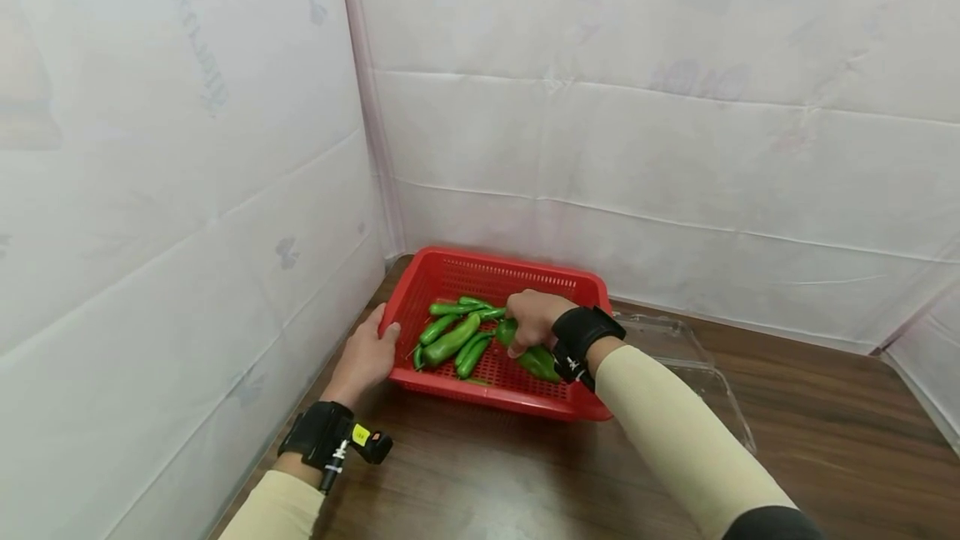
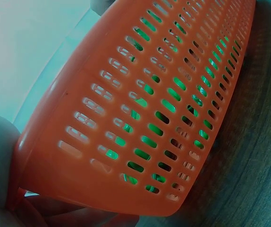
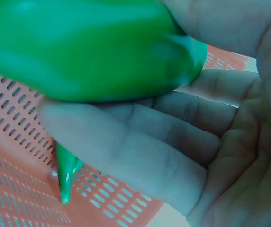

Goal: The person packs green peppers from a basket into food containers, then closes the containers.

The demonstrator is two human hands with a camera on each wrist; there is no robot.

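Observation:
A red slotted plastic basket [image 1: 450,269] sits on the wooden table near the corner, with several green peppers [image 1: 450,340] lying in it. My left hand [image 1: 367,357] grips the basket's left rim; the left wrist view shows the basket's outer wall [image 2: 140,118] close up, green showing through the slots. My right hand [image 1: 534,317] is inside the basket with its fingers [image 3: 140,142] curled round a large green pepper [image 3: 88,47], which also shows below the hand as the pepper [image 1: 542,363]. A pepper tip [image 3: 67,175] pokes out beneath the fingers.
A clear plastic lid or tray [image 1: 690,365] lies on the table just right of the basket. White padded walls [image 1: 637,132] close in at the left and back. The dark wooden tabletop [image 1: 487,473] stretches toward me and to the right.

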